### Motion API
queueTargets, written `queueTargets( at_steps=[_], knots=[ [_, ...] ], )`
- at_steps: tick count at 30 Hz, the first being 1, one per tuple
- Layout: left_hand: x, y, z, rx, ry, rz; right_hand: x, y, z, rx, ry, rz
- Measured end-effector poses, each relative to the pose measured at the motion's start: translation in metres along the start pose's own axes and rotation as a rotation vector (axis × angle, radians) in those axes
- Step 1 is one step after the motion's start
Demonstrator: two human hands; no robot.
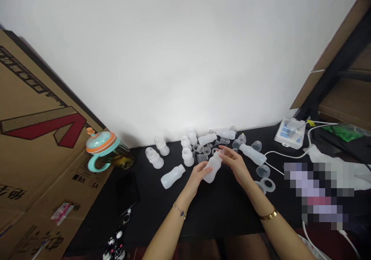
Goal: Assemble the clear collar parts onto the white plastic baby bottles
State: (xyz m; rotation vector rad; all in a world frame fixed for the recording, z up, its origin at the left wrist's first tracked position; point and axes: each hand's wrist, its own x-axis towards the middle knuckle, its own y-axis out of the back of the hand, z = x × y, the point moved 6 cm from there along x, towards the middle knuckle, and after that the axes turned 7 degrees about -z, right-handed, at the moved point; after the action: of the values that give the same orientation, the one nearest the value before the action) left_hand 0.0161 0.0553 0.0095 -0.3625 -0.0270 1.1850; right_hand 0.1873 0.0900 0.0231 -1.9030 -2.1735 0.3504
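My left hand is wrapped round a translucent white baby bottle, tilted with its neck up and to the right. At the bottle's neck, my right hand pinches a small clear piece whose exact kind I cannot make out. Just left of my hands, another white bottle lies on its side. Behind them are an upright white bottle, a clear cup-shaped part and several clear rings. A lying bottle is to the right of my right hand.
Two bottles with clear tops, one a nearer bottle, stand left on the black table. Further left are a teal-handled jug, a phone and a cardboard box. Rightward lie clear rings, a white case and cables.
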Motion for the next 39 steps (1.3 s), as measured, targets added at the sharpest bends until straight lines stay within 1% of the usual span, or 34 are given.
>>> queueTargets(
  at_steps=[2, 6, 14, 21, 33, 39],
  knots=[
    [-0.0003, 0.0, 0.0005, 0.005, 0.0, 0.005, 0.0002, -0.0015, 0.0004, 0.018, 0.005, -0.019],
    [-0.0005, -0.0002, 0.0003, 0.002, -0.004, 0.0, 0.0002, -0.0014, 0.0016, 0.04, 0.012, -0.019],
    [-0.0008, 0.0001, 0.0009, 0.001, 0.012, 0.011, 0.0008, 0.003, 0.0024, 0.031, 0.012, -0.011],
    [-0.0012, -0.0013, 0.0022, 0.009, 0.012, -0.002, 0.0014, 0.001, 0.0026, 0.002, 0.007, -0.035],
    [0.0009, 0.0009, -0.0022, 0.0, 0.011, 0.0, 0.0016, 0.0005, 0.0045, -0.012, 0.01, -0.065],
    [0.0051, 0.0024, -0.0066, -0.025, 0.016, 0.003, 0.0005, -0.0011, 0.001, -0.024, 0.008, -0.059]
  ],
)
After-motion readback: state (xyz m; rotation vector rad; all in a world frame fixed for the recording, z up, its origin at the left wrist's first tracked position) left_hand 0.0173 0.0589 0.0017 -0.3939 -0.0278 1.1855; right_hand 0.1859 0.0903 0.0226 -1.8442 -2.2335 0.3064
